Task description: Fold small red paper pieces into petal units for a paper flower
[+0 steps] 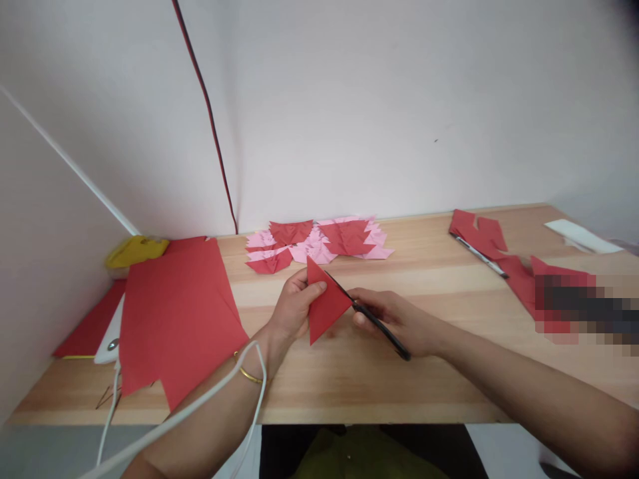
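My left hand [294, 306] pinches a folded red paper triangle [324, 305] by its left edge, just above the wooden table [429, 386]. My right hand [399, 322] grips black scissors [372, 318], whose blades run along the triangle's upper right edge. Both hands meet near the middle of the table, close to its front edge.
Large red paper sheets [174, 313] lie at the left, partly over a white object [110, 332]. Folded red and pink paper pieces [319, 243] sit by the wall. Red scraps [504, 256] and a pen lie at the right. A yellow object [134, 251] rests in the far left corner.
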Demonstrator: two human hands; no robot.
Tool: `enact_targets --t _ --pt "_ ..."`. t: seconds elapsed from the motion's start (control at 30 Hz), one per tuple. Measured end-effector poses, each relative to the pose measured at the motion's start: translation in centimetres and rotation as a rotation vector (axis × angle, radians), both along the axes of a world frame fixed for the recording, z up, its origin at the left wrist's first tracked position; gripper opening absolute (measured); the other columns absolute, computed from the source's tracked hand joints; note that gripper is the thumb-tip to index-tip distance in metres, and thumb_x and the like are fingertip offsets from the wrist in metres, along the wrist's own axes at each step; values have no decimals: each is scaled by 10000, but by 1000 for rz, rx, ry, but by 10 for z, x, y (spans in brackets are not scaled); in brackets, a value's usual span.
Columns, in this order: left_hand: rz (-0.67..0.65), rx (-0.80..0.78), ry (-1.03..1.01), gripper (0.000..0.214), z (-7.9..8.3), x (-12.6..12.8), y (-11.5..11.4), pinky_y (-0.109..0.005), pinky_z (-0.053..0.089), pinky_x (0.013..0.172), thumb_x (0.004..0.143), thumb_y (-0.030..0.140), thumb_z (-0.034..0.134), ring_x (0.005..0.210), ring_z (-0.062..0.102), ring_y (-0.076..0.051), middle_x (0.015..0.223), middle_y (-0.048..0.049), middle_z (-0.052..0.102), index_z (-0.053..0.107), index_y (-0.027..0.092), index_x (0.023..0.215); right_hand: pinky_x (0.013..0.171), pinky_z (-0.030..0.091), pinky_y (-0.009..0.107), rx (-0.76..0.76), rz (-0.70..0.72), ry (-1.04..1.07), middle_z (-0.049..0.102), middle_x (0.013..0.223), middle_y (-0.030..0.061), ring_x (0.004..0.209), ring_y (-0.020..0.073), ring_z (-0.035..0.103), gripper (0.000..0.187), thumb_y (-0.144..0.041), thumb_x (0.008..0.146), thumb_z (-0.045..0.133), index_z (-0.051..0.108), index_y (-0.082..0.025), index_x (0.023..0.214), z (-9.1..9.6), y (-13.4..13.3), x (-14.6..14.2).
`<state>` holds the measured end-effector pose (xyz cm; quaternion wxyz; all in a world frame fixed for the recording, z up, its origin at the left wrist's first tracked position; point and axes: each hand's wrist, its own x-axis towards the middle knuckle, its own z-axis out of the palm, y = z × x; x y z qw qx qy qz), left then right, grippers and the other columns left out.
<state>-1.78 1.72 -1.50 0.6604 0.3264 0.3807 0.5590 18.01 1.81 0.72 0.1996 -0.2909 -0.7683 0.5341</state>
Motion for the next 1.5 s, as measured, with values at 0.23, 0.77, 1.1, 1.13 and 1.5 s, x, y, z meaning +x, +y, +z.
enact_targets --t 0.23,0.77,1.1,1.13,1.5 --pt "-10 -8 -11 236 -1 0 0 -220 461 587 598 190 760 564 579 -102 685 -3 669 626 132 784 698 466 271 15 -26 13 669 917 59 810 175 599 446 -490 907 450 569 -172 1197 -4 -1 -1" --pt "43 -46 17 214 -2 2 1 -200 447 545 692 298 726 521 558 -89 635 12 639 639 141 808 729 473 275 43 -68 -37 684 969 51 818 175 607 454 -509 857 532 582 -191 1178 -13 2 0" --pt "-25 -37 13 201 -3 5 -3 -228 453 586 683 288 736 574 588 -116 671 -14 672 666 135 793 747 457 291 -18 -59 -51 644 985 61 827 171 581 476 -487 867 531 480 -179 1227 -6 -2 -3" --pt "-29 -36 9 199 -2 5 -3 -230 454 587 683 285 735 573 590 -117 672 -15 674 670 135 798 751 457 292 -25 -54 -49 641 990 63 833 172 580 479 -489 866 532 477 -177 1226 -6 -2 -3" --pt "-79 -84 -42 180 3 4 -4 -220 465 569 671 260 740 551 600 -118 656 -34 679 666 117 751 802 462 321 -16 -23 -21 624 1039 74 889 187 574 472 -479 879 519 464 -178 1239 -8 -1 -1"
